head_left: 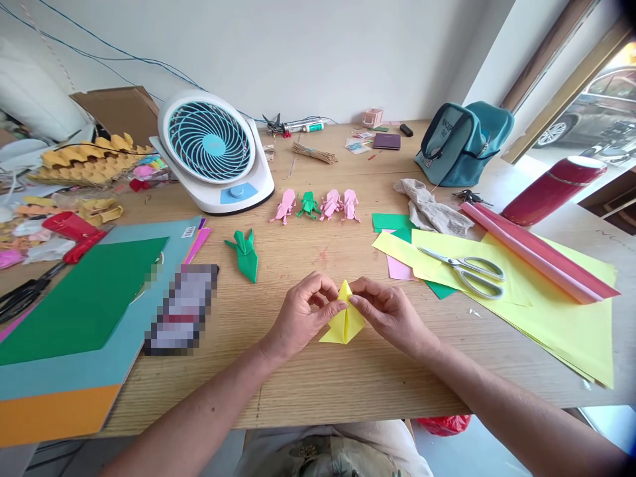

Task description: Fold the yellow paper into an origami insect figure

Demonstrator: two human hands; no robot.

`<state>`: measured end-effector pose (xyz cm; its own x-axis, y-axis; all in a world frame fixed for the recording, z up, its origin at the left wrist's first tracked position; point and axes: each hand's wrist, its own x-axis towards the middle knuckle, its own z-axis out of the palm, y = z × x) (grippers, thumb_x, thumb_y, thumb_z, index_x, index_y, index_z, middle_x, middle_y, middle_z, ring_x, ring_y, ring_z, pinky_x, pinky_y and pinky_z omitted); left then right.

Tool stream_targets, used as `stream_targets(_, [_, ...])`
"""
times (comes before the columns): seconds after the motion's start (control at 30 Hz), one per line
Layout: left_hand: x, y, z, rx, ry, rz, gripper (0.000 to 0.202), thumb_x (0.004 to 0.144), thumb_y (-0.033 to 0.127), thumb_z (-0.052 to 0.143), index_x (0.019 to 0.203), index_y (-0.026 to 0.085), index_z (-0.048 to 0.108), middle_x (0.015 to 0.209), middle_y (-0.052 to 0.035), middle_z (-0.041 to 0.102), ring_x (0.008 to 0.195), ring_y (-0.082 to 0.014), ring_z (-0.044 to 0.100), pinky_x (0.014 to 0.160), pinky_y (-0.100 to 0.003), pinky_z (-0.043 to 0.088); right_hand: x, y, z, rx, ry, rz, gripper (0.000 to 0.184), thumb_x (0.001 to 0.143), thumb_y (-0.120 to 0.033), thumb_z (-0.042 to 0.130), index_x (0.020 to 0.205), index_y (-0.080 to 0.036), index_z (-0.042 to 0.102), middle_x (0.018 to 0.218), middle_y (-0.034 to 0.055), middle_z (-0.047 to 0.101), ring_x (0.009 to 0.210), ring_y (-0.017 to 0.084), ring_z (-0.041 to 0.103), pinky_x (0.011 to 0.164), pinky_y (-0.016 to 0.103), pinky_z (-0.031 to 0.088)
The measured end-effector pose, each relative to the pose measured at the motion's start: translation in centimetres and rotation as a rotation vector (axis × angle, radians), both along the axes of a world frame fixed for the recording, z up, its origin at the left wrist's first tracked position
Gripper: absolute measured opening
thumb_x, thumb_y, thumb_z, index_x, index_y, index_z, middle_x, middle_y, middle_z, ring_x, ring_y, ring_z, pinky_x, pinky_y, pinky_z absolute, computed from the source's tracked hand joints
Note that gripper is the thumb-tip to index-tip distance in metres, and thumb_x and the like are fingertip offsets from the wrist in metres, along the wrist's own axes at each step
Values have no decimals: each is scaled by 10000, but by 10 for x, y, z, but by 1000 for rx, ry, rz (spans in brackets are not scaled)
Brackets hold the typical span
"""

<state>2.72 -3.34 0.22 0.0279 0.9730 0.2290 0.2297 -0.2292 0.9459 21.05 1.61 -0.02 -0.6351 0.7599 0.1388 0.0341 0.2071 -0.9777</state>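
A small piece of yellow folded paper [345,326] with a pointed top lies between my hands near the front of the table. My left hand [311,308] pinches its upper left side between thumb and forefinger. On the other side, my right hand [390,310] grips the upper right side, its thumb pressed near the centre fold. Left of my hands rests a green folded-paper figure [245,257]. Farther back stand several small paper figures in a row, pink ones [332,204] and a green one [309,203].
Silver scissors [472,270] lie on yellow paper sheets [591,331] at right, beside a rolled red sheet [536,255], a red thermos [554,190] and a grey cloth [432,207]. Left are a fan [213,152], a pixelated phone-like object [183,310] and a green sheet [94,298].
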Motion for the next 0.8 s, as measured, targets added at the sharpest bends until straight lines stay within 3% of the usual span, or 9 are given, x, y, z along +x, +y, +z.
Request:
stream_targets(0.33, [4, -1, -6, -137, -130, 11, 328, 801, 441, 738, 838, 178, 545, 766, 12, 565, 684, -107, 531, 630, -209, 449, 0, 1, -5, 8, 11, -15, 251, 933, -446, 575, 924, -201, 628, 840, 32, 639, 746, 151, 588, 677, 266, 486])
stream_targets(0.8, [5, -1, -9, -99, -32, 21, 300, 818, 434, 729, 812, 157, 614, 747, -1, 599, 684, -116, 542, 623, -217, 447, -2, 2, -7, -31, 49, -42, 252, 896, -455, 635, 894, -204, 617, 781, 11, 608, 697, 140, 550, 643, 262, 450])
